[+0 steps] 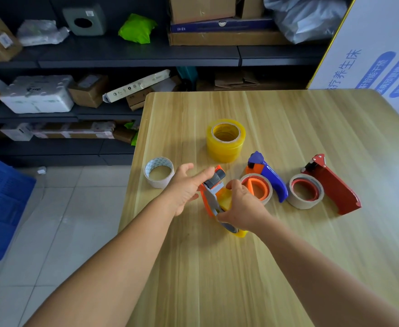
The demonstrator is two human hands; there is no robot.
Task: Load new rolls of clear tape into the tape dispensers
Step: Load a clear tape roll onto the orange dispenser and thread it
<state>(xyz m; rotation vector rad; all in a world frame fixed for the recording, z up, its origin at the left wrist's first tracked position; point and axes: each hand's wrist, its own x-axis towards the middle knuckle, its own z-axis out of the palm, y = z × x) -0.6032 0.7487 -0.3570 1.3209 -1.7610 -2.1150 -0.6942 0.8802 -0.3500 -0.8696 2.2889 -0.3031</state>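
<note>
An orange and grey tape dispenser (211, 193) stands on edge on the wooden table (241, 267), with a yellowish tape roll (227, 200) seated in it. My right hand (243, 206) grips that roll and the dispenser's lower part. My left hand (185, 186) sits to the dispenser's left, fingers spread, thumb touching the top by the grey roller. A stack of clear yellowish tape rolls (225, 140) stands behind. To the right lie a blue dispenser (268, 175) and a red dispenser (330, 185), each holding an empty core.
An empty cardboard core (159, 172) lies near the table's left edge. Dark shelves with boxes and parcels (38, 93) run along the back. A blue crate (0, 208) sits on the tiled floor at left. A white printed board (378, 55) stands at right.
</note>
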